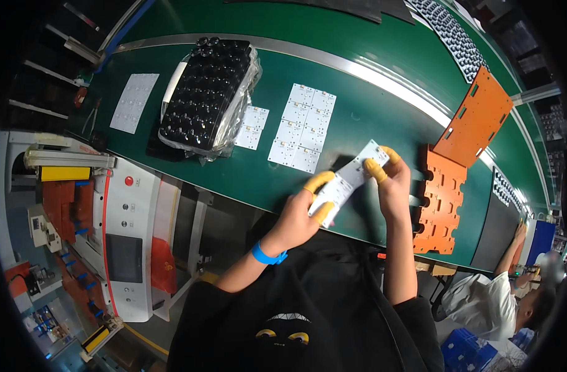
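We are viewing the green tabletop (364, 111) as the carrier for everything noted here.

Toward its far left corner, a stack of black domed trays (203, 96) is sitting at a slant, clear wrap (249, 80) gathering along its right side; we are reading the wrap as protection for the stack.

Toward the right end, a slotted orange panel (479, 115) is overlapping the far end of a notched orange plate (444, 226), which is lying close to the near edge. Their cutouts are suggesting fixtures, parked to the side perhaps to keep the middle free for handling.

Between stack and plates, an eight-cell white panel (303, 127) is lying flat, its printed face showing, probably for easy pickup. A plain-looking white sheet (135, 102) is lying near the left end; a smaller white panel (254, 127) is peeking out beside the stack, partly hidden.

Both hands are closing on one white board strip (360, 173) above the near edge: the left hand (299, 220) is pinching its lower end, the right hand (392, 183) its upper end. We are judging this two-ended grip as giving control along the length. The strip is appearing kinked midway; we cannot tell whether it is parted.

Yellow finger covers (375, 170) are meeting the board, likely keeping skin off it.
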`<state>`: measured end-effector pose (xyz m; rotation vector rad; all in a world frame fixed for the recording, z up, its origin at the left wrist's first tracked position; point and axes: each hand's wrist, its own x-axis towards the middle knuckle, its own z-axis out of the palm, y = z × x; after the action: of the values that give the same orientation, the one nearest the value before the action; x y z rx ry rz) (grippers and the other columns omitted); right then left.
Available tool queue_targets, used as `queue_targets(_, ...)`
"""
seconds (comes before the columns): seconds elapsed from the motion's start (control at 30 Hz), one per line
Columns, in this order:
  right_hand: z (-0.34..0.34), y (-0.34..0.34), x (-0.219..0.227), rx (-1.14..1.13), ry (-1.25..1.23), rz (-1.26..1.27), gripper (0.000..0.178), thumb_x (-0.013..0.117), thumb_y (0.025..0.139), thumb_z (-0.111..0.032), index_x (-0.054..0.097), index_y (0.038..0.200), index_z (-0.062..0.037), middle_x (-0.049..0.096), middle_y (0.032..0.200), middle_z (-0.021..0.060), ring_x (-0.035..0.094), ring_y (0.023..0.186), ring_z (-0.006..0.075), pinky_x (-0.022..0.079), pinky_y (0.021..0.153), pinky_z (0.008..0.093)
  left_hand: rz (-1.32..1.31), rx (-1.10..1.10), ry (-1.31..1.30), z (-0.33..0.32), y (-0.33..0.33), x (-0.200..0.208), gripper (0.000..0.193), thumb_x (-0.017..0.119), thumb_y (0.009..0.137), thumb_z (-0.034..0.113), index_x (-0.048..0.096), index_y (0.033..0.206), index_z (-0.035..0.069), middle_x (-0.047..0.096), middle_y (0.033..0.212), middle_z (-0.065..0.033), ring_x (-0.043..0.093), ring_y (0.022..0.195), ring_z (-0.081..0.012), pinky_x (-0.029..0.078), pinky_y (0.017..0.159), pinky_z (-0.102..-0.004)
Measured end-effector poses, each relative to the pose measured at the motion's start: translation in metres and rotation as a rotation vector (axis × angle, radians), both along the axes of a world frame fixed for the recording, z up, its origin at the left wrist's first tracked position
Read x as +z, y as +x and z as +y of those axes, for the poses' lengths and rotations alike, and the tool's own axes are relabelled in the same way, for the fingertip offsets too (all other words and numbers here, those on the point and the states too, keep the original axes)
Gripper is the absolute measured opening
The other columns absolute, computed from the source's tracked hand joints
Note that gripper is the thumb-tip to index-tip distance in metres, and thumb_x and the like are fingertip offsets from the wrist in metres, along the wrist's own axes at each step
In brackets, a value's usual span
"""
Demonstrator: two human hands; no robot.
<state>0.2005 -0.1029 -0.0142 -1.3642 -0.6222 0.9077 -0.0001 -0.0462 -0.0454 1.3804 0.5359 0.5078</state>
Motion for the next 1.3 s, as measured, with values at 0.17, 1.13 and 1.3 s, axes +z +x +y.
queue_targets(0.17,0.037,0.021,-0.025,-0.084,-0.202,-0.25,0.022,0.066,0.088,-0.001,0.06,0.109,0.0055,0.069,0.099,0.0093,0.065,0.089,0.0139,0.05,0.08,0.026,-0.075,-0.015,-0.098,-0.001,0.007,-0.006,0.057,0.064,0.087,-0.006,0.042,0.139,0.0,0.059,0.11,-0.0099,0.061,0.092,-0.0113,0.052,0.079,-0.0261)
queue_targets(1.13,0.022,0.013,-0.034,-0.007,-0.119,-1.173,0.032,0.072,0.08,-0.012,0.065,0.108,0.0022,0.056,0.112,0.0158,0.05,0.102,0.0325,0.044,0.088,0.0388,0.334,0.088,1.204,-0.014,0.022,-0.004,0.034,0.063,0.085,0.019,0.067,0.11,-0.003,0.057,0.12,-0.0177,0.048,0.119,-0.0395,0.042,0.098,-0.0486)
queue_targets(1.3,0.02,0.013,-0.032,0.022,-0.172,-1.072,0.035,0.073,0.078,-0.008,0.059,0.109,0.0026,0.055,0.113,0.0177,0.05,0.101,0.0356,0.044,0.088,0.0401,0.338,0.041,1.258,-0.016,0.02,-0.012,0.037,0.063,0.087,0.024,0.066,0.11,-0.004,0.059,0.119,-0.0176,0.048,0.118,-0.0395,0.04,0.1,-0.0503)
